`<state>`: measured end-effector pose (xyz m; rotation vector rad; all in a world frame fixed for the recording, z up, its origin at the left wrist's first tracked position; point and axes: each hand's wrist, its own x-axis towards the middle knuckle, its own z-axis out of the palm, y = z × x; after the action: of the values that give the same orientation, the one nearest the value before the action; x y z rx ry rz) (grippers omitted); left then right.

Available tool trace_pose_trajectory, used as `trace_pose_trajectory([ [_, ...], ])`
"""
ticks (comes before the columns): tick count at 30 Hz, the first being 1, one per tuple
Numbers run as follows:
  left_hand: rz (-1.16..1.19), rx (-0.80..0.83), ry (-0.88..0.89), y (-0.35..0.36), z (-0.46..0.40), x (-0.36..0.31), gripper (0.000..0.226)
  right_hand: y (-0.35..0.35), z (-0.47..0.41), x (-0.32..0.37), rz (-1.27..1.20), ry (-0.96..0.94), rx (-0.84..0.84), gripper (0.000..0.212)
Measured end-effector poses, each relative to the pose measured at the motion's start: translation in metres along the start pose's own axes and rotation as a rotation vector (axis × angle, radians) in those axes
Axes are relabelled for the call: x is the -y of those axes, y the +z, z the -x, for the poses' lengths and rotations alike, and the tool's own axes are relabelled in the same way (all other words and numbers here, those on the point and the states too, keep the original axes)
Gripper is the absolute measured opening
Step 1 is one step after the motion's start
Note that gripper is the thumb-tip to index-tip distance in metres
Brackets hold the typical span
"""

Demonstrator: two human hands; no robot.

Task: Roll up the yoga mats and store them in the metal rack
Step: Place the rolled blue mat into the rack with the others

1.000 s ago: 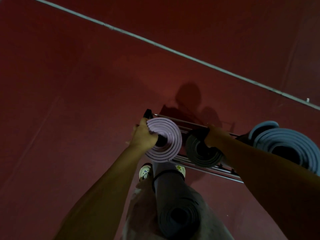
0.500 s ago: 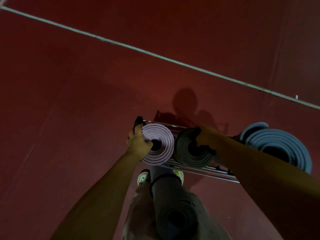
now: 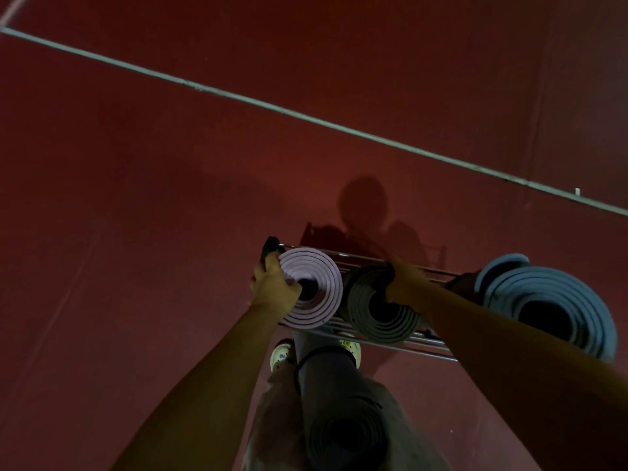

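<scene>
Three rolled mats stand on end in the metal rack [image 3: 428, 348]. The pink mat [image 3: 323, 283] is at the left end, and my left hand [image 3: 273, 287] grips its left rim with fingers hooked into the core. A grey mat [image 3: 370, 311] stands beside it; my right hand [image 3: 404, 283] holds its top edge. A blue mat [image 3: 550, 307] fills the right end. Another dark grey mat [image 3: 339, 419], bound by a black strap, leans against my legs in front of the rack.
The dark red floor surrounds the rack. A pale painted line [image 3: 306, 117] crosses the floor diagonally behind it. My shoes [image 3: 282, 353] are just in front of the rack. My shadow falls on the floor beyond the rack.
The pink and grey mats have sunk lower into the rack and now stand side by side. Both hands kept their grip and moved down with them.
</scene>
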<state>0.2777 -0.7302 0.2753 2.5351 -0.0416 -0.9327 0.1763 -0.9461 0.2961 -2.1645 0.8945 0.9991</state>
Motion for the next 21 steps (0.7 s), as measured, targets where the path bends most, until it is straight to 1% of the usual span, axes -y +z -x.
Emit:
trace_pose_trajectory([
  [2, -0.037, -0.025, 0.005, 0.0, 0.0, 0.002, 0.078, 0.006, -0.001, 0.003, 0.054, -0.005, 0.019, 0.074],
  [4, -0.083, -0.065, -0.008, -0.003, 0.002, 0.004, 0.078, 0.009, -0.003, 0.008, 0.101, -0.001, 0.053, 0.079],
  [6, -0.133, -0.105, -0.03, -0.003, 0.005, 0.003, 0.079, 0.011, -0.005, 0.011, 0.122, 0.012, 0.053, 0.081],
  [7, -0.156, -0.14, -0.004, -0.002, 0.008, 0.001, 0.08, 0.013, -0.007, 0.011, 0.116, 0.017, 0.046, 0.08],
  [8, -0.181, -0.187, 0.081, 0.002, 0.012, -0.003, 0.078, 0.013, -0.007, 0.011, 0.108, 0.02, 0.039, 0.079],
  [9, -0.211, -0.252, 0.244, 0.006, 0.016, -0.008, 0.073, 0.012, -0.01, 0.013, 0.1, 0.029, 0.043, 0.078],
  [10, -0.25, -0.302, 0.457, 0.014, 0.021, -0.011, 0.066, 0.01, -0.011, 0.014, 0.114, 0.046, 0.059, 0.078],
  [11, -0.307, -0.296, 0.676, 0.023, 0.026, -0.013, 0.059, 0.007, -0.011, 0.017, 0.139, 0.062, 0.078, 0.077],
  [12, -0.382, -0.232, 0.844, 0.033, 0.033, -0.014, 0.054, 0.005, -0.011, 0.021, 0.188, 0.081, 0.099, 0.076],
  [13, -0.474, -0.148, 0.924, 0.043, 0.039, -0.014, 0.052, 0.002, -0.011, 0.023, 0.244, 0.09, 0.106, 0.071],
  [14, -0.562, -0.07, 0.935, 0.051, 0.042, -0.011, 0.053, 0.0, -0.009, 0.027, 0.332, 0.102, 0.123, 0.064],
  [15, -0.624, -0.007, 0.909, 0.056, 0.043, -0.011, 0.054, -0.002, -0.008, 0.029, 0.432, 0.119, 0.168, 0.061],
  [18, -0.659, 0.058, 0.849, 0.061, 0.041, -0.019, 0.053, -0.018, 0.006, 0.031, 0.652, 0.117, 0.275, 0.062],
  [20, -0.656, 0.178, 0.771, 0.056, 0.04, -0.029, 0.055, -0.032, 0.02, 0.03, 0.762, 0.0, 0.299, 0.06],
  [21, -0.669, 0.211, 0.738, 0.051, 0.041, -0.033, 0.056, -0.04, 0.028, 0.03, 0.785, -0.062, 0.318, 0.063],
])
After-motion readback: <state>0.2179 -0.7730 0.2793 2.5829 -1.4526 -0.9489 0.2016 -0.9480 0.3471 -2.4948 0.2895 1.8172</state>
